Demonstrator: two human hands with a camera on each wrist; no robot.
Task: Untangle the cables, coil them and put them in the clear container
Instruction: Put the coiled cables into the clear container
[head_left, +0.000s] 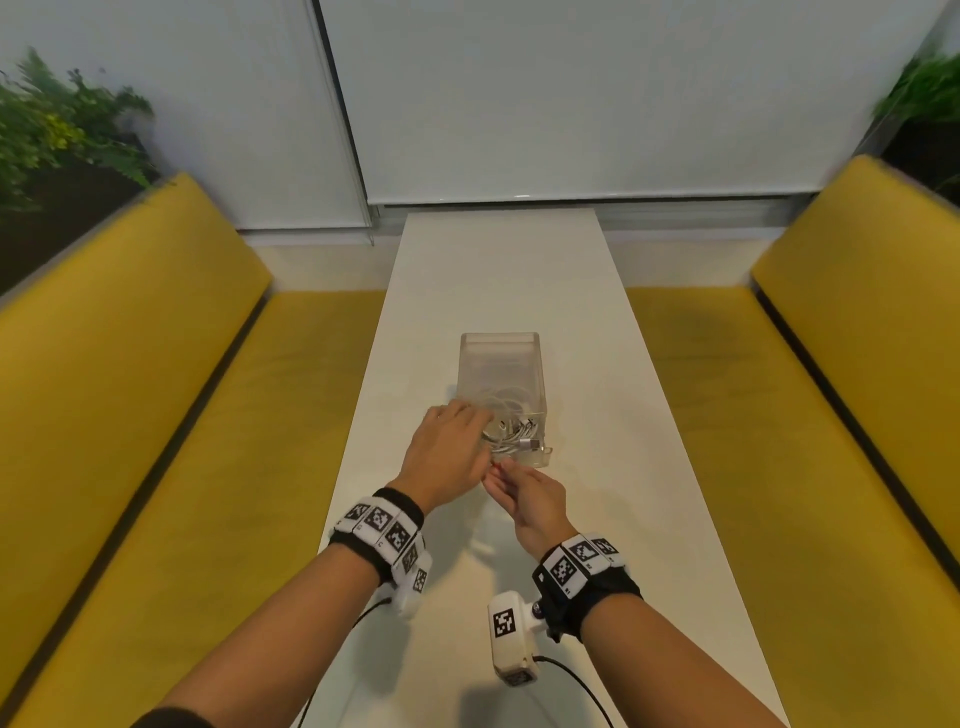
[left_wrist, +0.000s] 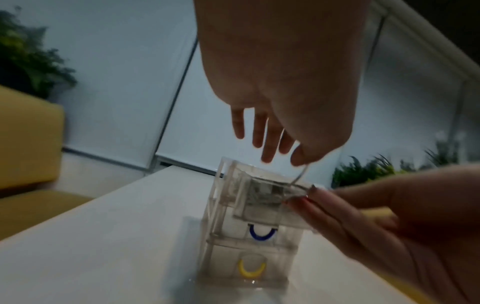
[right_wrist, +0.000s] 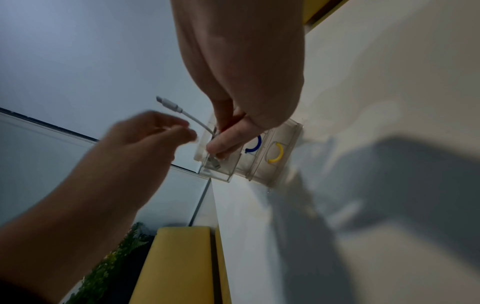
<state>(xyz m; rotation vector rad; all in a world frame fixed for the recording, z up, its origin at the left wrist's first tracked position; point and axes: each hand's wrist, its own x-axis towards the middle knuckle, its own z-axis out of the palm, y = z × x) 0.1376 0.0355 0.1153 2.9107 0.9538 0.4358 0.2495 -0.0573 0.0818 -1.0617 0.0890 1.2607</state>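
Fingers (left_wrist: 269, 144) of the left hand (left_wrist: 272, 82) hang nearly straight above the clear container's (head_left: 500, 338) pulled-out top drawer (head_left: 530, 456), thumb tip against a white cable (right_wrist: 171, 105); whether it pinches cannot be told. At lower centre of the head view, the right hand (head_left: 530, 501) closes thumb and forefinger at the drawer's front lip, on cable or wall unclear. Coiled cables (head_left: 511, 431) lie inside the drawer.

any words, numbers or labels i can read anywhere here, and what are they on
None readable in any view.
Left wristband and right wristband: black-and-white code tags; tiny marks beside them too small to read.
Wrist camera: one code tag, no text.
Clear container: blue arc and yellow arc, no lettering.
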